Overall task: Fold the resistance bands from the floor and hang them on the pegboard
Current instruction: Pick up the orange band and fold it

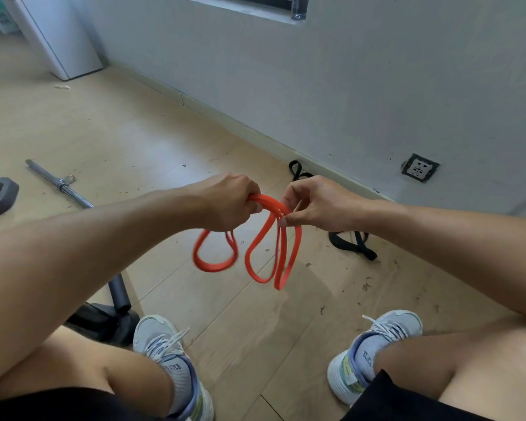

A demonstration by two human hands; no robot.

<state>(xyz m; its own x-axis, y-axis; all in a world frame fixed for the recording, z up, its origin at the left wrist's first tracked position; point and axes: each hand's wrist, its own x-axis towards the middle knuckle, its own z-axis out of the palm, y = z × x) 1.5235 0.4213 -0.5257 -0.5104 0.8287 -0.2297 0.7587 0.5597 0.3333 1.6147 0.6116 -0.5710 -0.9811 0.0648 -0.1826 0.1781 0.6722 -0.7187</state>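
Hanging in mid-air above the pale wooden plank floor (255,335), the flat orange rubber resistance band (257,238) is gathered into several loops that droop between the two hands. The left hand (225,203) has its fingers curled into a fist round one end of the bundle, with a short loop dangling beneath it. The right hand (319,205) pinches the stacked strands between thumb and bent fingers, and two longer loops fall below that pinch. Both bare forearms reach forward over the knees, and two light grey lace-up sneakers (161,344) are planted on the floor under the band. Beyond the hands, a black band (354,243) lies on the floor near the grey wall (346,86), with another black loop (296,171) by the skirting board. A white wall socket (419,171) sits to the right. At left lie a chrome metal bar (58,183) and a black cylindrical handle (119,294).
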